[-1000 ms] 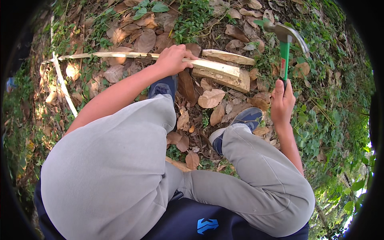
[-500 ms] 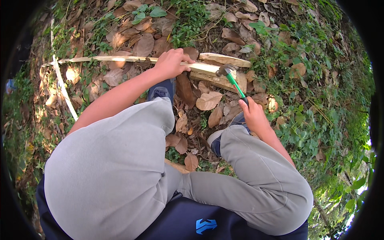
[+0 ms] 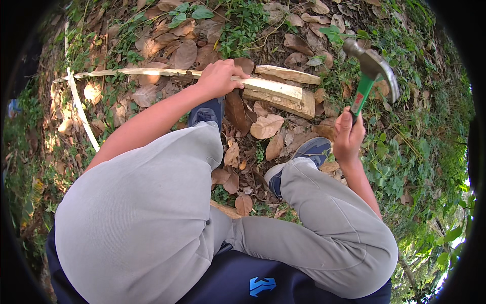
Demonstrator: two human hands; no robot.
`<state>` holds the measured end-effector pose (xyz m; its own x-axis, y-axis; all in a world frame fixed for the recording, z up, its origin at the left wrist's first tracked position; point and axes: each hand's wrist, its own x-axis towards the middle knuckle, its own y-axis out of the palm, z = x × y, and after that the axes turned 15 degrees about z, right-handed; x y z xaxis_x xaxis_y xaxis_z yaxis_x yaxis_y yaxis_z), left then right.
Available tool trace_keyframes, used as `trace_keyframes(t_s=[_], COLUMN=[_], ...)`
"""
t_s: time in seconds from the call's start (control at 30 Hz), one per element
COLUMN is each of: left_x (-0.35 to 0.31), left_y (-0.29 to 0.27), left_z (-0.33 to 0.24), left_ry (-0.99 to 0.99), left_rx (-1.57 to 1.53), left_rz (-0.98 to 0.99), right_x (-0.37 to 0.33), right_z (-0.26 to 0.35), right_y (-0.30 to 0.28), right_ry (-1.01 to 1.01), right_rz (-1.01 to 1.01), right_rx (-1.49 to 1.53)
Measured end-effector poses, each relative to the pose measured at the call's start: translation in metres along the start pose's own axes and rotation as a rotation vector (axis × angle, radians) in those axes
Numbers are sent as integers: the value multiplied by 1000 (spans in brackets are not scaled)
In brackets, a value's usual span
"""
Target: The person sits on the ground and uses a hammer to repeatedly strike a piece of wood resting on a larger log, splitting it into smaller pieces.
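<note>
My right hand (image 3: 349,136) is closed round the dark grip of a claw hammer (image 3: 365,87) with a green handle. The steel head is raised, well to the right of the wood and apart from it. My left hand (image 3: 221,78) grips a long, pale wooden strip (image 3: 277,87) and presses it down. The strip's right end lies on a thicker wood block (image 3: 288,105), and its left part stretches far to the left over the leaves. Just behind the block lies another split piece of wood (image 3: 288,74).
A second thin pale stick (image 3: 82,114) crosses the strip's far left end. Large dry leaves (image 3: 267,126) and green plants (image 3: 243,30) cover the ground. My two shoes (image 3: 311,150) are close to the block, and another piece of wood (image 3: 226,209) lies between my legs.
The hammer has lifted off the strip's right end and swung up to the right with my right hand. My left hand and the strip stay nearly where they were.
</note>
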<state>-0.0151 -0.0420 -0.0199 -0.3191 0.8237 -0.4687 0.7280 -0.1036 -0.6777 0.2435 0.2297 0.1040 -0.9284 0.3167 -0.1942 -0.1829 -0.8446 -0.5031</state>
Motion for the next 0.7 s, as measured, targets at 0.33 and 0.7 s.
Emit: trace_keyframes(t_s=[0.33, 0.7], left_x=[-3, -1], left_y=[-4, -1], left_z=[-1, 0], left_ry=[-26, -16], left_rx=[-19, -3], left_rz=[0, -9], right_x=[-10, 26], right_z=[-50, 24], right_y=[4, -45], right_ry=[431, 340], right_rz=[447, 303], right_rx=[-394, -565])
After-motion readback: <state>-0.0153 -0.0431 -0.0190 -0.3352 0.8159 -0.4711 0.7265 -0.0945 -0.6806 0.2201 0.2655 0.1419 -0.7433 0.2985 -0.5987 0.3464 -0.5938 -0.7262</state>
